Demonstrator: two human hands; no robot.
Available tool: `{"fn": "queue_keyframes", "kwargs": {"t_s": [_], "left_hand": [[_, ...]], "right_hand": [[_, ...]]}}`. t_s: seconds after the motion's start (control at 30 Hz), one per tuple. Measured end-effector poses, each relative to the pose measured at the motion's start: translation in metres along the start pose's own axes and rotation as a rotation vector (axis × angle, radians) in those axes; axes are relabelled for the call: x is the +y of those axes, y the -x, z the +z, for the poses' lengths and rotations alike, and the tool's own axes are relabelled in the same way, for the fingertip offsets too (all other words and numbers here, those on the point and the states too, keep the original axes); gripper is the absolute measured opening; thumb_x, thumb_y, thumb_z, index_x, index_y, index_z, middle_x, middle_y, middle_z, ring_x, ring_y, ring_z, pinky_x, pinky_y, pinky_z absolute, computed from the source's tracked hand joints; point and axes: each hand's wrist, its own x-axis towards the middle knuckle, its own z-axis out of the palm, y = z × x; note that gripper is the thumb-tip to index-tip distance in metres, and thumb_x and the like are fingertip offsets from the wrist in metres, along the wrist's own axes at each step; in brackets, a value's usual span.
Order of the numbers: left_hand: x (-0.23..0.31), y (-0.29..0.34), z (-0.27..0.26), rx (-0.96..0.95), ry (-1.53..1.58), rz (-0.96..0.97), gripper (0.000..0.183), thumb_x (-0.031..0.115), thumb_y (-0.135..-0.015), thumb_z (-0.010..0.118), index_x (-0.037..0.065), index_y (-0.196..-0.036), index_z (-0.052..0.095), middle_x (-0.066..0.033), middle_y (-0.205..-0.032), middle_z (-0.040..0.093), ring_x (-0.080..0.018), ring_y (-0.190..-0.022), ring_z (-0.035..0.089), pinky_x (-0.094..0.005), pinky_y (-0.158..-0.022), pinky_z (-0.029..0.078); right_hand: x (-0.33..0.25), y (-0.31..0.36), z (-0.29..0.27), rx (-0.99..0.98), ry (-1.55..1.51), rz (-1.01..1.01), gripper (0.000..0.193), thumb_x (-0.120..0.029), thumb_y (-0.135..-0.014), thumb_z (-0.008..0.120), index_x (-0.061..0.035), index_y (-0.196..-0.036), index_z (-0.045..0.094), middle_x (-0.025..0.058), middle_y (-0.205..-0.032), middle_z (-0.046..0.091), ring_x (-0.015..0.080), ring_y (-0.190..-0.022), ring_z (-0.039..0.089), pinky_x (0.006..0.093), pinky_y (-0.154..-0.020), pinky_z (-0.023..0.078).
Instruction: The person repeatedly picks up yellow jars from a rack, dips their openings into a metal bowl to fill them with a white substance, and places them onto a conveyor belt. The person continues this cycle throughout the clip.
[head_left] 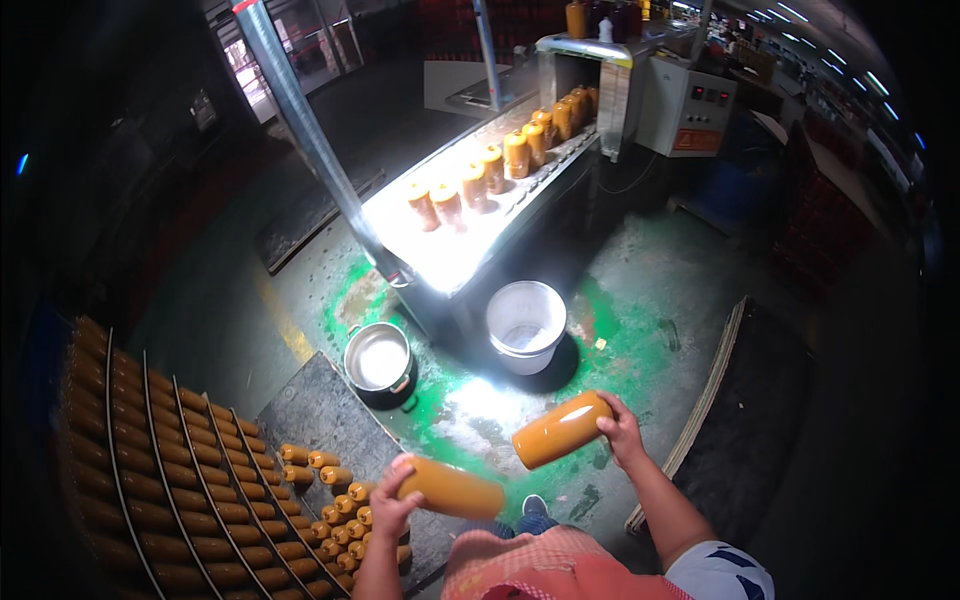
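My left hand (393,497) is closed round one end of an orange-brown jar (455,489), which is tilted almost flat and smeared by motion. In my right hand (620,432) is a second orange-brown jar (560,431), gripped at its upper end and tipped so its other end points down and left. The two jars are apart, held in front of my body. Beyond them, several similar jars (473,183) stand in a line on a brightly lit conveyor (425,250) that leads into a metal tunnel machine (625,95).
A white bucket (527,352) and a two-handled metal pot (372,390) stand on the green-stained floor. To the left, stacked jars (190,470) are separated by thin rods; more jars (350,515) stand beside them. A dark board (745,430) lies right. A metal post (310,130) rises beside the conveyor.
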Motion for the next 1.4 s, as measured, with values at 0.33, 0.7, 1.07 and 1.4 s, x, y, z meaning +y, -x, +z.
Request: {"fn": "queue_keyframes", "kwargs": {"t_s": [0.33,0.7,1.07,1.4], "left_hand": [[-0.013,-0.228,0.109,-0.276,0.784,-0.218,0.066,0.052,-0.096,0.049,0.017,-0.150,0.034,-0.0205,-0.133,0.054,-0.0361,-0.116,0.058,-0.0524,-0.097,0.050],[-0.155,-0.401,0.149,-0.266,1.331,-0.586,0.052,0.044,-0.097,0.054,0.009,-0.135,0.052,-0.0242,-0.130,0.052,-0.0402,-0.103,0.061,-0.0406,-0.078,0.059],[-0.156,-0.448,0.127,-0.276,1.585,-0.598,0.055,0.047,-0.096,0.053,0.012,-0.138,0.051,-0.0139,-0.137,0.055,-0.0397,-0.123,0.051,-0.0486,-0.089,0.054],[-0.095,-0.443,0.212,0.023,1.385,-0.427,0.058,0.048,-0.095,0.054,0.014,-0.142,0.048,-0.0191,-0.143,0.045,-0.0384,-0.110,0.056,-0.0385,-0.082,0.054]], "right_hand": [[-0.037,-0.186,0.041,-0.102,-0.747,0.315,0.058,-0.051,-0.098,0.036,-0.0224,-0.148,0.039,0.0106,-0.143,0.048,0.0272,-0.132,0.045,0.0476,-0.109,0.038],[-0.032,-0.364,0.097,-0.392,-0.352,0.097,0.040,0.003,-0.083,0.069,-0.0054,-0.121,0.056,0.0104,-0.109,0.064,0.0232,-0.098,0.065,0.0301,-0.079,0.057],[-0.032,-0.449,0.110,-0.597,-1.380,0.777,0.049,-0.034,-0.101,0.045,-0.0009,-0.138,0.045,0.0297,-0.129,0.052,0.0459,-0.109,0.060,0.0505,-0.090,0.057],[-0.104,-0.538,0.063,-1.020,-0.949,0.562,0.047,-0.045,-0.105,0.036,-0.0084,-0.130,0.051,0.0076,-0.126,0.061,0.0195,-0.118,0.059,0.0399,-0.100,0.048]]}}
